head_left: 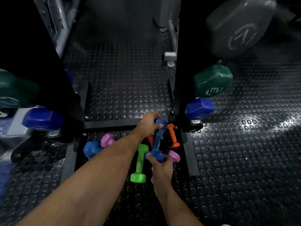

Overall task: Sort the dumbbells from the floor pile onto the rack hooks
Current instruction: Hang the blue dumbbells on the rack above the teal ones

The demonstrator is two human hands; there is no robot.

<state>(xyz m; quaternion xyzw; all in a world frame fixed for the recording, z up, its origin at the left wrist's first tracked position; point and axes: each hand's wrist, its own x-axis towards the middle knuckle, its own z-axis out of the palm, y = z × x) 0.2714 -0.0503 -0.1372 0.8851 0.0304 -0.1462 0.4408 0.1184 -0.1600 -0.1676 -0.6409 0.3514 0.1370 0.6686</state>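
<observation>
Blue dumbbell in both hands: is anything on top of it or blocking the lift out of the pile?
Nothing visible lies on the blue dumbbell. The left hand grips its far head, the right hand its near head. It lies over the pile, with the green dumbbell beside it on the left and the orange dumbbell on the right.

Blue dumbbell (pixel 157 141) lifted lengthwise, a hand on each end. Below on the floor: green dumbbell (pixel 140 162), orange dumbbell (pixel 173 135), two pink dumbbells (pixel 107 140) (pixel 174 155), another blue one (pixel 91 149). Bigger weights sit on the rack (pixel 177 66).

Dumbbell pile (pixel 140 160) on floor (pixel 236 160) between rack uprights (pixel 182 79), hung dumbbells (pixel 211 80) either side.
</observation>
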